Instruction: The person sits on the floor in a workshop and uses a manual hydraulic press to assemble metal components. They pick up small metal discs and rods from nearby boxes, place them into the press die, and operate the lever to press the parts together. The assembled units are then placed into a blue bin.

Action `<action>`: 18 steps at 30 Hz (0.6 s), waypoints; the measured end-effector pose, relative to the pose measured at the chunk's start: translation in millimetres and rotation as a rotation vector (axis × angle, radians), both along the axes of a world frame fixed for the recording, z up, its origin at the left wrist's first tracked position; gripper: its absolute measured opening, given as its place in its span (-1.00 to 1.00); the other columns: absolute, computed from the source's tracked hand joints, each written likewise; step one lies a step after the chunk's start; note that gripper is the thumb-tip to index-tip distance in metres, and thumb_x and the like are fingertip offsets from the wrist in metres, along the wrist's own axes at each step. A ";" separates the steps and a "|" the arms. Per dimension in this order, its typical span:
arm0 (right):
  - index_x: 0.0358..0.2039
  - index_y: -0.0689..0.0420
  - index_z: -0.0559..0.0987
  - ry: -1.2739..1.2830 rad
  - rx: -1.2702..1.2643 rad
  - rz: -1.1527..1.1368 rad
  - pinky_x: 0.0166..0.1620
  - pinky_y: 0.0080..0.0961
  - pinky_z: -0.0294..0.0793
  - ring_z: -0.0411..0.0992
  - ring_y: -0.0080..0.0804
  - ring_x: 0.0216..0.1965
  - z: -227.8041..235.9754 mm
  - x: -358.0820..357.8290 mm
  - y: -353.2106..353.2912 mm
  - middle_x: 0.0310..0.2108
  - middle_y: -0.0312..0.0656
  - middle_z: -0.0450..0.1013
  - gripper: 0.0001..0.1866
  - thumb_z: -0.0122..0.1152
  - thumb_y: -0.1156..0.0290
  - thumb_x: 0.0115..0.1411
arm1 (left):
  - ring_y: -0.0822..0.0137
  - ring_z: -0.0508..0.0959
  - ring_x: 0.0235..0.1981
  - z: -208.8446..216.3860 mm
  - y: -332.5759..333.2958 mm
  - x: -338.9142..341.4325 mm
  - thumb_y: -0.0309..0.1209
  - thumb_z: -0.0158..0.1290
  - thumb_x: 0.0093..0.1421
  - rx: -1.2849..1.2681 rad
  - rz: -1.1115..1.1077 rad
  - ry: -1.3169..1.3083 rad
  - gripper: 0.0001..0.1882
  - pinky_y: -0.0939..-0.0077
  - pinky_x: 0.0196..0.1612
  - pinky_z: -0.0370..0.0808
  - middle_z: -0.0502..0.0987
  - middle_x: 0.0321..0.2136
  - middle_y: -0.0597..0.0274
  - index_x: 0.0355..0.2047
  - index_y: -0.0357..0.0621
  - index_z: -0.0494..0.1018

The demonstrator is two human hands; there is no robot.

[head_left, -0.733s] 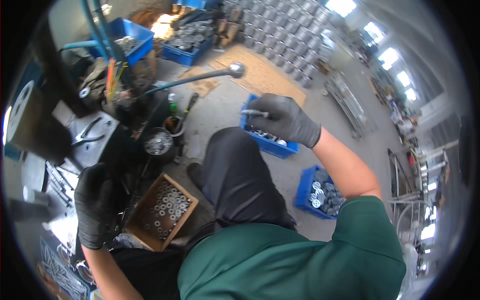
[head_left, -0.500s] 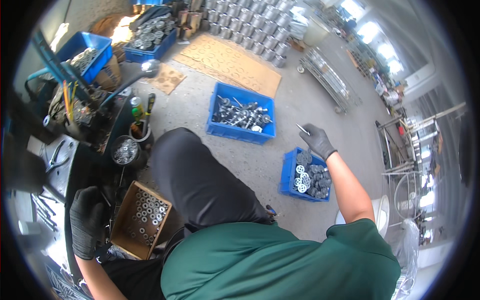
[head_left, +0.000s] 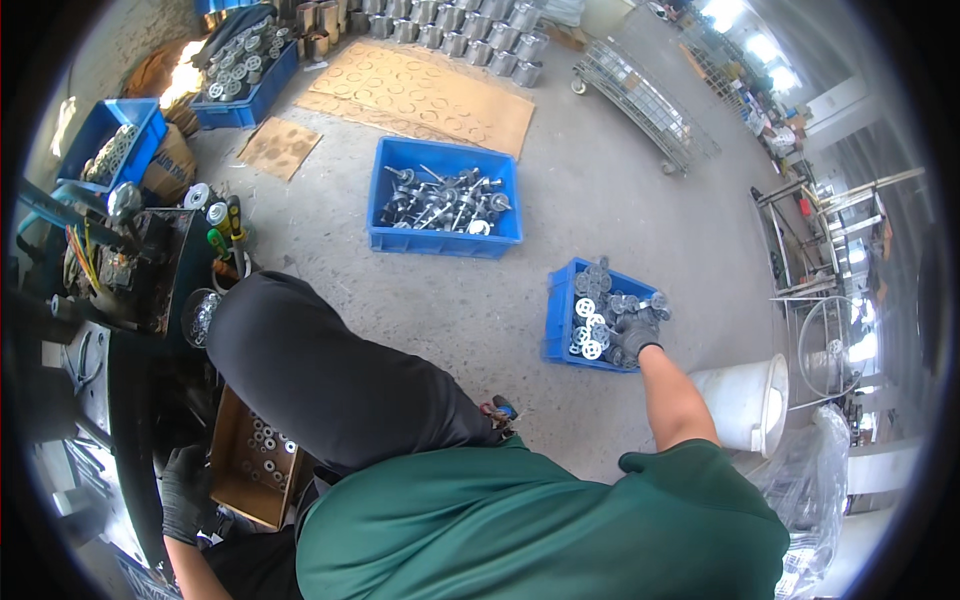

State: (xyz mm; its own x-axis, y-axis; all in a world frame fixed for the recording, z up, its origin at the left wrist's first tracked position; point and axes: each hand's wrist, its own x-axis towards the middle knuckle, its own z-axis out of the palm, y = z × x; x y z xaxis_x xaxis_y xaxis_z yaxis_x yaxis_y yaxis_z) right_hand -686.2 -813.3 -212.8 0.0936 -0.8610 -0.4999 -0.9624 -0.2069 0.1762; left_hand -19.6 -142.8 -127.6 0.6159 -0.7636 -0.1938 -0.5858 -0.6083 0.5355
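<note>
My right hand (head_left: 634, 338), in a dark grey glove, reaches into a blue bin (head_left: 553, 325) at the right. The bin is heaped with round spoked metal wheels (head_left: 590, 330), some bright and some dark. Its fingers are down among the wheels, so what they grip is hidden. At the lower left, my gloved left hand (head_left: 185, 495) rests by the workbench edge, beside a brown open box (head_left: 228, 468) of small metal rings. Its fingers are too dark and blurred to read. A larger blue bin (head_left: 445, 241) ahead holds metal shafts with wheels on them.
The dark workbench (head_left: 125, 440) runs along my left, with tools on it. Cardboard sheets (head_left: 430, 95) lie on the floor ahead, before stacked metal cylinders (head_left: 490, 45). A wire cart (head_left: 632, 100) stands far right; a white bucket (head_left: 735, 405) stands close to my right arm.
My right hand, earlier raised with a thin metal rod beyond the wheel bin, has come down into that bin. The rod no longer shows. The view has shifted, and my left hand has lowered slightly.
</note>
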 end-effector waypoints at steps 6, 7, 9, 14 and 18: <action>0.09 -0.10 0.71 -0.184 -0.223 -0.194 0.23 -0.09 0.54 0.58 0.03 0.16 39.2 -41.6 -14.7 0.12 0.02 0.62 -0.56 0.33 0.25 0.16 | -0.06 0.60 -0.12 -6.9 3.1 -1.2 -0.59 0.23 0.11 0.062 0.082 -0.007 -0.70 0.17 -0.03 0.55 0.59 -0.17 -0.06 -0.11 -0.25 0.59; 0.11 -0.09 0.71 -0.136 -0.222 -0.192 0.23 -0.12 0.54 0.59 0.02 0.16 42.6 -58.9 -25.9 0.12 0.02 0.62 -0.54 0.34 0.26 0.16 | -0.06 0.60 -0.12 -14.6 8.3 3.7 -0.59 0.22 0.12 0.064 0.076 -0.011 -0.71 0.16 -0.03 0.55 0.59 -0.17 -0.06 -0.11 -0.25 0.59; 0.14 -0.06 0.70 -0.032 -0.215 -0.193 0.24 -0.17 0.53 0.59 0.01 0.15 45.3 -87.5 -38.5 0.10 0.02 0.63 -0.51 0.37 0.28 0.15 | -0.06 0.59 -0.12 -31.2 16.7 16.0 -0.58 0.22 0.12 0.076 0.057 -0.012 -0.71 0.15 -0.02 0.55 0.59 -0.17 -0.06 -0.11 -0.25 0.59; 0.07 -0.06 0.74 0.122 -0.094 -0.126 0.24 -0.15 0.54 0.59 0.03 0.15 43.3 -98.6 -43.2 0.09 0.03 0.63 -0.60 0.26 0.36 0.21 | -0.09 0.59 -0.11 -28.8 19.4 17.4 -0.53 0.22 0.17 0.075 0.067 0.048 -0.75 0.12 0.00 0.54 0.59 -0.16 -0.09 -0.11 -0.25 0.59; -0.01 -0.05 0.77 0.143 -0.068 -0.119 0.25 -0.13 0.53 0.59 0.03 0.15 29.9 -91.4 -42.1 0.09 0.04 0.63 -0.65 0.23 0.38 0.22 | -0.10 0.60 -0.11 -23.6 14.5 11.4 -0.48 0.22 0.20 0.077 0.106 0.073 -0.75 0.13 0.01 0.54 0.61 -0.17 -0.11 -0.11 -0.25 0.59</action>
